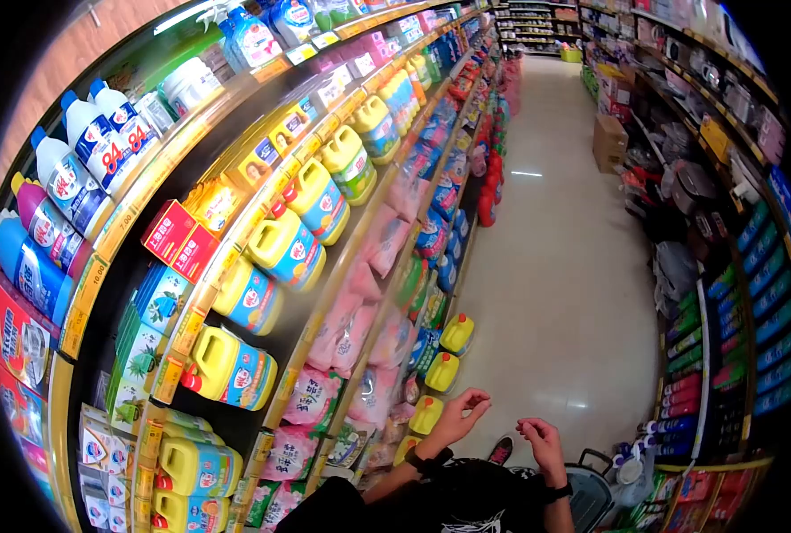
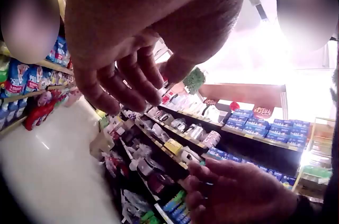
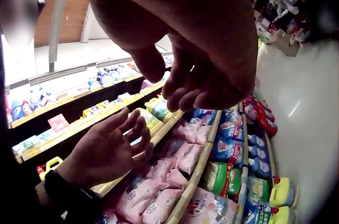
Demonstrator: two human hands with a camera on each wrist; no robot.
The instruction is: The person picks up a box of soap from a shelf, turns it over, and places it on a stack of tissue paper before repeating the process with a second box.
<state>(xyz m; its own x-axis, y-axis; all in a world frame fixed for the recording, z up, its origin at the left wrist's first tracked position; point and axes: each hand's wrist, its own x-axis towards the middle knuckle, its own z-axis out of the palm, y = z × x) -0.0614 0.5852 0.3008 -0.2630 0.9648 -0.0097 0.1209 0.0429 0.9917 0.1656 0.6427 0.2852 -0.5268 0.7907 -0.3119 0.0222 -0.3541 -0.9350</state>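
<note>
In the head view both hands are raised in front of the body, low in the picture, with a gap between them. My left hand [image 1: 463, 417] has its fingers loosely bent and holds nothing. It is nearest to the yellow jugs [image 1: 425, 415] standing along the foot of the left shelf. My right hand [image 1: 540, 439], also with loosely bent fingers, holds nothing, above a grey-green basket [image 1: 591, 489]. From the left wrist view, the left hand's fingers [image 2: 140, 73] hang down. The right wrist view shows the right hand's fingers [image 3: 185, 83] drooping in the same loose way.
A long shelf on the left carries yellow detergent jugs [image 1: 290, 251], pink bags [image 1: 337, 329] and white bleach bottles [image 1: 71, 182]. Stocked shelves with bottles [image 1: 773, 306] line the right. A tiled aisle [image 1: 546, 222] runs between them, with a cardboard box [image 1: 608, 142] at its right side.
</note>
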